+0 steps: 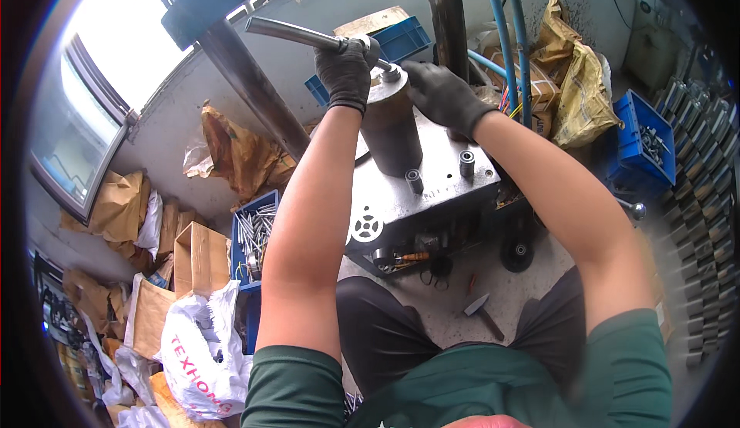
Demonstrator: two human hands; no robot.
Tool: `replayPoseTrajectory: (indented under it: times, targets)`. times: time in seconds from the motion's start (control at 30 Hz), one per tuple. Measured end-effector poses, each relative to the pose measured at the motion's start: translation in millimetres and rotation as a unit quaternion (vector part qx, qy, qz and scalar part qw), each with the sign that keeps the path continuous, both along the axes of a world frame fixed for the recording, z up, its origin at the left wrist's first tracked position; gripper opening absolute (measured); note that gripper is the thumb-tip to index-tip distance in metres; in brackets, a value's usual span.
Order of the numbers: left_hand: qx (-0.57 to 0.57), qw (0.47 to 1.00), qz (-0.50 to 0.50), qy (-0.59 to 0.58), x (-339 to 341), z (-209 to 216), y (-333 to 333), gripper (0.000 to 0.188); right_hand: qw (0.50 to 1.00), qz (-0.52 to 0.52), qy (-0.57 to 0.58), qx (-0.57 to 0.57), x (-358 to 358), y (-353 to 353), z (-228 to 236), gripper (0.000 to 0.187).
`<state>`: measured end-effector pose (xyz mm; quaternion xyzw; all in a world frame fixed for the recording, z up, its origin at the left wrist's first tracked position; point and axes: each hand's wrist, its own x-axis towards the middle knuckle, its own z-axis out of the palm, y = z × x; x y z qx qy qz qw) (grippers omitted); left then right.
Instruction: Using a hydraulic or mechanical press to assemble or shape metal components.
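One long, smooth, round metal bar [293, 33] slants toward the pale, disc-shaped top [391, 87] of a dull, upright cylinder [393, 139], which stands on a flat, shiny metal plate [397, 204]. The left hand [344, 73], in dark, ribbed-looking fabric, curls its fingers around the bar's inner end. The right hand [445, 98], gloved alike, lies beside the disc; whether its fingers grip anything, one cannot tell. Below, a blocky-headed hammer [483, 316] lies on grey flooring [451, 335].

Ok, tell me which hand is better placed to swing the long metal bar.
Probably the left hand: it is closed around the metal bar, while the right hand is beside the cylinder.
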<state>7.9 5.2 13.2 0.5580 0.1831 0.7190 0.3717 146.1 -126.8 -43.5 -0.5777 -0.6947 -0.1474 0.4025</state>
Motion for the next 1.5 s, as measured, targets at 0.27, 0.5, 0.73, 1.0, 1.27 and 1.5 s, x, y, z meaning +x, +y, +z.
replayPoseTrajectory:
  times: [0.27, 0.5, 0.73, 1.0, 1.27, 1.5]
  targets:
    - [-0.025, 0.981, 0.064, 0.181, -7, 31, -13, 0.019, 0.932, -0.002, -0.298, -0.208, 47, -254, 51, 0.016]
    - [-0.03, 0.977, 0.067, 0.2, -8, 27, 6, 0.019, 0.947, -0.12, -0.129, -0.27, 115, -353, 33, 0.018]
    - [-0.022, 0.986, 0.058, 0.157, -9, 29, 3, 0.012, 0.973, -0.139, -0.163, 0.089, 129, -268, 64, 0.013]
    - [-0.059, 0.993, -0.042, 0.09, 5, 34, -15, 0.013, 0.964, -0.227, -0.086, 0.107, 189, -166, 88, 0.028]
    - [0.044, 0.96, 0.074, 0.265, -9, 36, 50, 0.025, 0.97, -0.238, 0.003, 0.054, 183, -158, 92, 0.039]
    - [0.006, 0.923, 0.094, 0.372, 9, 51, 17, 0.037, 0.956, -0.29, -0.039, 0.028, 187, -168, 93, 0.046]
